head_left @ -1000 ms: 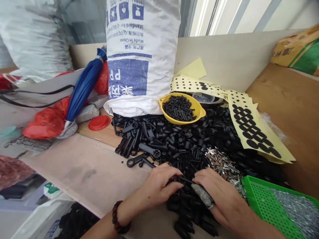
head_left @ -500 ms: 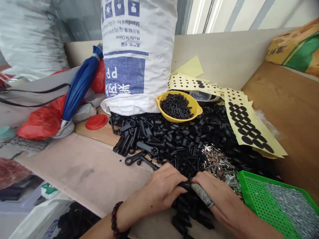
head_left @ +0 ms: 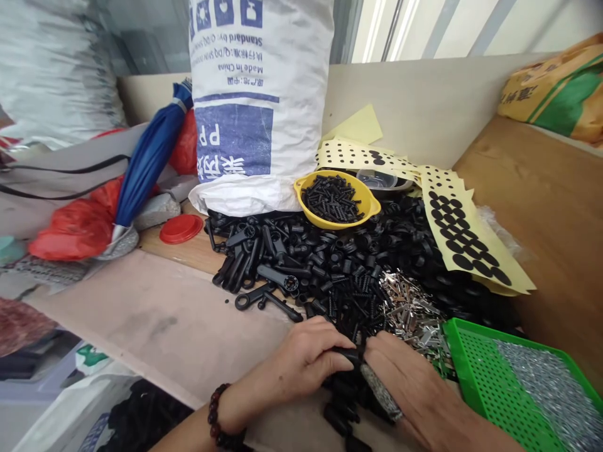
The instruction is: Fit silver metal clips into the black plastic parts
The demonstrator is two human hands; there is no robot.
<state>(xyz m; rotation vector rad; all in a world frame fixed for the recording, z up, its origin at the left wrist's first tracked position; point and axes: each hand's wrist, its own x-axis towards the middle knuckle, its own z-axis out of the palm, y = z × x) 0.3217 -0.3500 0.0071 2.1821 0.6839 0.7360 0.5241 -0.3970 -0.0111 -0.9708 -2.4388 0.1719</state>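
My left hand pinches a black plastic part between thumb and fingers. Against the other end of that part, my right hand is closed, with grey wrapping on one digit; its grip is partly hidden. Below the hands lie several black cylindrical handles. Just beyond them spreads a heap of small black plastic pieces, with black crank-like arms on its left side. Thin shiny metal clips are piled beside my right hand.
A green perforated tray of small metal pins stands at right. Behind the heap are a yellow colander of black screws, sticker sheets and a large white sack. A red lid and blue umbrella lie left.
Both hands stay on the black part. My right hand has turned slightly and its knuckles sit a little lower. The whole view has shifted slightly.
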